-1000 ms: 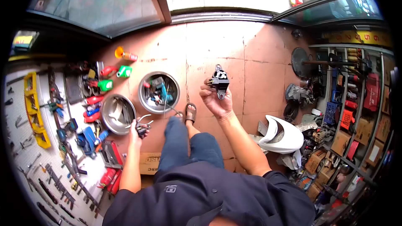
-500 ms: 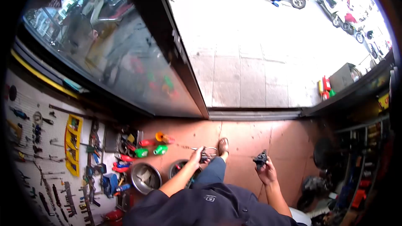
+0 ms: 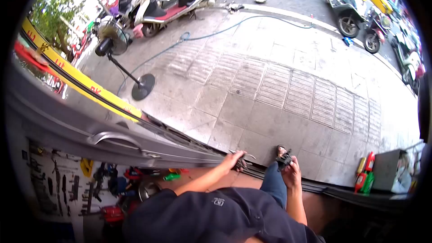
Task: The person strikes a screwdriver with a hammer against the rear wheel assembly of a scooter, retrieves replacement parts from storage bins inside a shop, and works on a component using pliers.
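Observation:
My left hand [image 3: 234, 161] is closed around some metal tools [image 3: 244, 158] with curved, plier-like ends, held near the door threshold. To its right, my right hand [image 3: 292, 173] grips a small black part [image 3: 283, 160] between thumb and fingers, upright in front of my sandalled foot [image 3: 281, 149]. The two hands are apart. Fine details of both held things are too small to tell.
A standing fan [image 3: 143, 87] is on the pavement at the left, by a blue hose [image 3: 211, 35]. Scooters [image 3: 173, 2] are parked beyond. A grey box [image 3: 389, 171] and bottles [image 3: 366, 175] stand at the right. The door [image 3: 112, 139] edge lies left; tools hang behind it.
The view has moved forward from the shop floor to the doorway, with one foot now outside on the pavement. Both hands still hold their things and have come closer together.

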Motion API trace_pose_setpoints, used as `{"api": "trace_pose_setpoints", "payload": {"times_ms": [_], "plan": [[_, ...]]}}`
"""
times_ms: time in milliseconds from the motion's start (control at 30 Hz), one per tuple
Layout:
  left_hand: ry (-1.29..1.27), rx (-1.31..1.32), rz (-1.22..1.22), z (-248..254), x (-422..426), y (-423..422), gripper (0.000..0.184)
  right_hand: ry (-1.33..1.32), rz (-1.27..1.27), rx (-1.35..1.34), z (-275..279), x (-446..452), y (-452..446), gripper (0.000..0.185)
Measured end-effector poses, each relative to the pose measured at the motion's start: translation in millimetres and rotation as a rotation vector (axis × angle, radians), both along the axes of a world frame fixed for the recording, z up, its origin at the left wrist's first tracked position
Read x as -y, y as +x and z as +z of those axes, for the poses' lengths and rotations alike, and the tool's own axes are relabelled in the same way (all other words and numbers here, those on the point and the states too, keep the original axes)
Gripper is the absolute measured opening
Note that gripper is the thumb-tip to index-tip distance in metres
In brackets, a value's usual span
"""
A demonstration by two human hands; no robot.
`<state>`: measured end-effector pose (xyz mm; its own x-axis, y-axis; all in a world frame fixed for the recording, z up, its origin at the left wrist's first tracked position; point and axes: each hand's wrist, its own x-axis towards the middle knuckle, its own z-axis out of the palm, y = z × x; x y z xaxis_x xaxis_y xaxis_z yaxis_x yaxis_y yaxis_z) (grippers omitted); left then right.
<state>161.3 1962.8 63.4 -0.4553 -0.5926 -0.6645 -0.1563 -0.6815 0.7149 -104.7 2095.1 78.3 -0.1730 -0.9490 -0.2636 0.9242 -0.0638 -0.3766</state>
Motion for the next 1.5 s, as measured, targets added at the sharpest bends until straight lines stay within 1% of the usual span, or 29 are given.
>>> {"api": "trace_pose_setpoints", "payload": {"times_ms": [33, 67, 100, 167, 233, 333, 400, 433, 500, 533, 633, 700, 733, 767, 833, 867, 933, 967, 1000, 1067, 1100, 1200, 1233, 1300, 1333, 1367, 1433, 1500], "plan": [[0.07, -0.024, 0.109, -14, 16, -9, 0.042, 0.075, 0.024, -0.052, 8, 29, -20, 0.014], [0.088, 0.038, 0.165, -14, 30, -15, 0.039, 0.144, 0.074, -0.079, 7, 59, -43, 0.015], [0.115, 0.052, 0.262, -11, 40, -16, 0.037, 0.077, 0.178, -0.089, 16, 86, -65, 0.015], [0.21, 0.046, 0.413, 10, 57, -14, 0.038, 0.134, 0.344, -0.158, 50, 142, -108, 0.015], [0.131, 0.009, 0.488, 50, 69, -15, 0.038, 0.089, 0.455, -0.233, 62, 202, -146, 0.013], [0.1, -0.044, 0.706, 79, 95, -12, 0.039, 0.125, 0.572, -0.395, 77, 306, -175, 0.011], [0.067, -0.037, 0.879, 91, 111, -15, 0.04, 0.145, 0.62, -0.486, 81, 372, -171, 0.01], [0.075, -0.049, 0.915, 87, 122, -13, 0.04, 0.143, 0.657, -0.501, 81, 406, -161, 0.01], [0.143, -0.233, 1.181, 76, 138, -12, 0.039, 0.09, 0.676, -0.389, 77, 464, -132, 0.011], [0.161, -0.285, 1.291, 69, 152, -11, 0.038, 0.136, 0.683, -0.361, 77, 491, -114, 0.01], [0.284, -0.371, 1.573, 52, 215, 2, 0.038, 0.163, 0.777, -0.389, 75, 573, -53, 0.01], [0.391, -0.515, 1.638, 31, 271, 24, 0.044, 0.208, 0.806, -0.468, 88, 631, -15, 0.01], [0.512, -0.601, 1.638, 32, 298, 36, 0.049, 0.204, 0.843, -0.487, 94, 645, -3, 0.01], [0.454, -0.564, 1.634, 59, 335, 43, 0.053, 0.176, 0.869, -0.501, 101, 665, 11, 0.011], [0.337, -0.592, 1.518, 85, 411, 68, 0.047, 0.148, 0.906, -0.52, 115, 716, 34, 0.011], [0.326, -0.65, 1.49, 107, 448, 81, 0.043, 0.13, 0.894, -0.567, 125, 739, 46, 0.01], [0.167, -0.695, 1.402, 136, 515, 108, 0.038, 0.126, 0.892, -0.709, 139, 781, 68, 0.01], [0.059, -0.75, 1.338, 153, 544, 123, 0.039, 0.127, 0.901, -0.809, 145, 802, 79, 0.01], [0.025, -0.725, 1.327, 171, 574, 137, 0.041, 0.117, 0.913, -0.865, 152, 823, 90, 0.013], [-0.104, -0.77, 1.313, 199, 626, 159, 0.043, 0.127, 0.909, -0.874, 153, 862, 110, 0.014], [-0.163, -0.783, 1.293, 203, 652, 174, 0.044, 0.134, 0.911, -0.878, 149, 885, 123, 0.014], [-0.108, -0.808, 1.393, 186, 718, 216, 0.045, 0.18, 0.925, -0.841, 125, 949, 162, 0.012], [-0.102, -0.781, 1.423, 180, 737, 230, 0.045, 0.185, 0.955, -0.898, 116, 973, 177, 0.01], [0.037, -0.715, 1.496, 171, 772, 260, 0.045, 0.26, 0.953, -0.906, 107, 1022, 219, 0.01], [0.095, -0.736, 1.506, 166, 786, 276, 0.044, 0.259, 0.956, -0.915, 105, 1047, 239, 0.009], [0.124, -0.722, 1.525, 172, 793, 285, 0.044, 0.26, 0.956, -0.923, 118, 1071, 267, 0.008], [0.152, -0.723, 1.538, 187, 835, 314, 0.044, 0.209, 1.004, -0.925, 125, 1125, 312, 0.008], [0.152, -0.723, 1.544, 196, 868, 337, 0.044, 0.113, 1.027, -0.999, 143, 1177, 359, 0.009]]}}
